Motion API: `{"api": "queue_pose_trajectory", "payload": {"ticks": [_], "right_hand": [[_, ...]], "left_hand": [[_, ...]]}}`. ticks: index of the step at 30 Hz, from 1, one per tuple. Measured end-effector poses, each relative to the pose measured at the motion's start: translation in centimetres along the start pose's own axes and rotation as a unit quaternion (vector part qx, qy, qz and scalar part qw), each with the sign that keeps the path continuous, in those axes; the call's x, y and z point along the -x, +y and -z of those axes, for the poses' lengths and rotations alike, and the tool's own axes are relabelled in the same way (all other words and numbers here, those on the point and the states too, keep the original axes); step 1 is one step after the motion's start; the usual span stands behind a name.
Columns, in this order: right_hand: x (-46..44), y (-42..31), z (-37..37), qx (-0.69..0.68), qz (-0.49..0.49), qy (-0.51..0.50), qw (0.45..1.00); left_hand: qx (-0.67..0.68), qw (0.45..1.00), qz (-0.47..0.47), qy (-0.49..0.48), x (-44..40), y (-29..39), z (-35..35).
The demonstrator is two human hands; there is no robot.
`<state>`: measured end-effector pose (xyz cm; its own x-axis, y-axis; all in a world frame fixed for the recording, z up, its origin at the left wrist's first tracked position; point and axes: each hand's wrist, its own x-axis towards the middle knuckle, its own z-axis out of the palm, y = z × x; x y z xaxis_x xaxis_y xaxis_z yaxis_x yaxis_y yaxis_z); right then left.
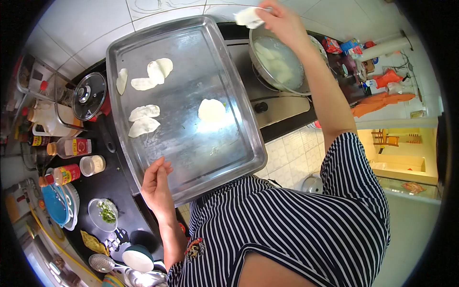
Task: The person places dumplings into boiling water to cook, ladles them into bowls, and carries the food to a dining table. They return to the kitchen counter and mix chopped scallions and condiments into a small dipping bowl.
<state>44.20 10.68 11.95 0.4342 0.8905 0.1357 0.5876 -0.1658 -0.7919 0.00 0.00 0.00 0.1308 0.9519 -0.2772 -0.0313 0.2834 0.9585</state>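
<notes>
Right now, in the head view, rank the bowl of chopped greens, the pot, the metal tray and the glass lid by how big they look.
1. Metal tray
2. Pot, partly covered by the right forearm
3. Glass lid
4. Bowl of chopped greens

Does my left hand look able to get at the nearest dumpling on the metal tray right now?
Likely yes: the left hand looks empty by the near-left corner of the metal tray, and nothing visible lies between its fingers and that nearest dumpling.
</notes>
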Motion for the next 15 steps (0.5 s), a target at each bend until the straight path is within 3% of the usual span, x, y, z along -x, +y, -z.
{"api": "queue_pose_trajectory", "payload": {"ticks": [2,5,11,15], "right_hand": [[-1.2,3.4,2.7,0.246,-0.008,0.028,0.969],[-3.6,11.3,4.1,0.335,-0.056,0.005,0.941],[-4.5,18.4,4.2,0.490,-0.104,0.060,0.863],[-4.5,19.4,6.6,0.565,-0.120,0.064,0.814]], "left_hand": [[-0.019,1.000,0.003,0.005,0.2,0.0,-0.6],[-0.015,1.000,-0.003,0.008,0.5,-0.6,-1.2],[-0.034,0.999,0.005,0.035,1.6,-0.8,-1.5],[-0.034,0.998,0.005,0.052,2.0,-0.7,-1.4]]}}
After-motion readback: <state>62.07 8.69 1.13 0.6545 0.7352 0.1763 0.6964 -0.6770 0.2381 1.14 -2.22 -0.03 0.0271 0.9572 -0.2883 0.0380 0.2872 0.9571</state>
